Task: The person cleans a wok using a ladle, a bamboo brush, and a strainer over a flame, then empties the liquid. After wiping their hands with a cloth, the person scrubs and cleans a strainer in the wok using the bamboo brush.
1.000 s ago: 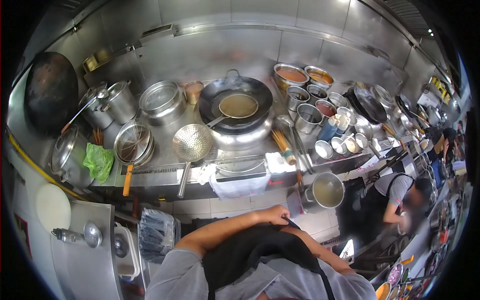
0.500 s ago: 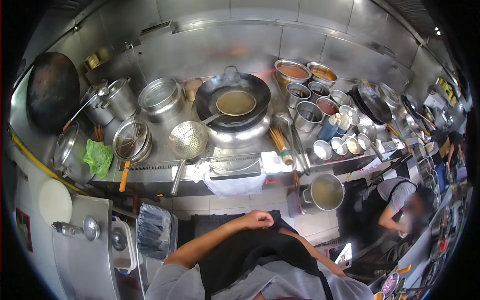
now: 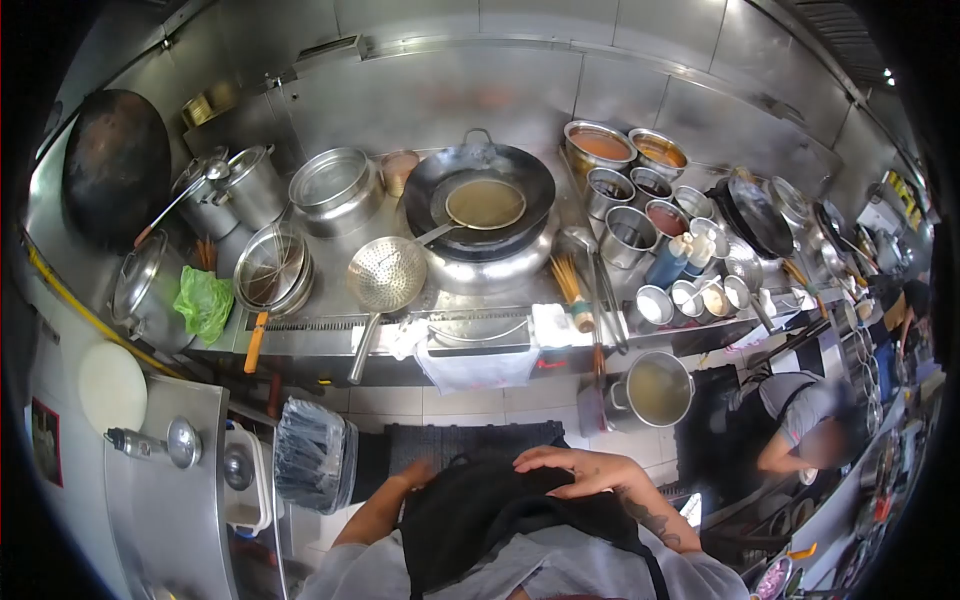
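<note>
The black apron [image 3: 480, 505] covered the person's front, presumably to shield the grey shirt [image 3: 690, 575], the right hand [image 3: 582, 470] open-fingered over it, the left hand [image 3: 417, 473] beside it, too blurred to tell its grip.

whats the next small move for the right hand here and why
Probably bring the fingers of the right hand lightly onto the black apron and smooth it: that hand is open at the apron's front, apparently holding nothing, and the cloth looks creased. The left hand is at the apron's other side, its grip unclear.
</note>
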Action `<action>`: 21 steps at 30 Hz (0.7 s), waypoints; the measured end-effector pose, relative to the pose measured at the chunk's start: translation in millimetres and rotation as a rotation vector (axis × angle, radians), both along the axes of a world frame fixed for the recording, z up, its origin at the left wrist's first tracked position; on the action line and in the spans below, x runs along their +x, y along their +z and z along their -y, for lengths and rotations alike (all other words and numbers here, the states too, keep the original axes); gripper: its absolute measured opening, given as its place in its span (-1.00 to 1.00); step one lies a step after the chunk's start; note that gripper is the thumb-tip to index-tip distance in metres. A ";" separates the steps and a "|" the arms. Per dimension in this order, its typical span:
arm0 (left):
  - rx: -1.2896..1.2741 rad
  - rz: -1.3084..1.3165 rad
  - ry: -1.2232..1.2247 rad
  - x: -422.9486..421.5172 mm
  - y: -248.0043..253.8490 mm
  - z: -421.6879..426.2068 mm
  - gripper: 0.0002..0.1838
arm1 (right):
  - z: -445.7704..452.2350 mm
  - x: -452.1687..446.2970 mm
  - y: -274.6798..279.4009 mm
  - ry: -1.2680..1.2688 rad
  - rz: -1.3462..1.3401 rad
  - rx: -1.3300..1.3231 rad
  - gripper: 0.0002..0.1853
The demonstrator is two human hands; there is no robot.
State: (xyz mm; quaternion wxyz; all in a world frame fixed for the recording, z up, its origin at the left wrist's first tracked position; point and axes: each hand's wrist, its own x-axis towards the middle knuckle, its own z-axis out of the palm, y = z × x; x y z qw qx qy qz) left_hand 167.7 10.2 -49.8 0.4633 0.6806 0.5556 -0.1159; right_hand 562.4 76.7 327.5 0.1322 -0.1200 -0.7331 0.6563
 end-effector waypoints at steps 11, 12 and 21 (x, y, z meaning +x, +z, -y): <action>-0.151 0.124 0.515 -71.6 16.0 34.8 -0.70 | -45.3 -0.5 -61.3 -0.651 0.668 0.400 -0.48; -0.130 0.154 0.513 -70.8 21.5 30.6 -0.70 | -48.8 -4.2 -80.2 -0.781 0.843 0.608 -0.48; 0.094 0.299 0.586 -64.9 15.2 39.2 -0.73 | -28.5 26.9 -283.1 -0.209 1.043 0.260 -0.54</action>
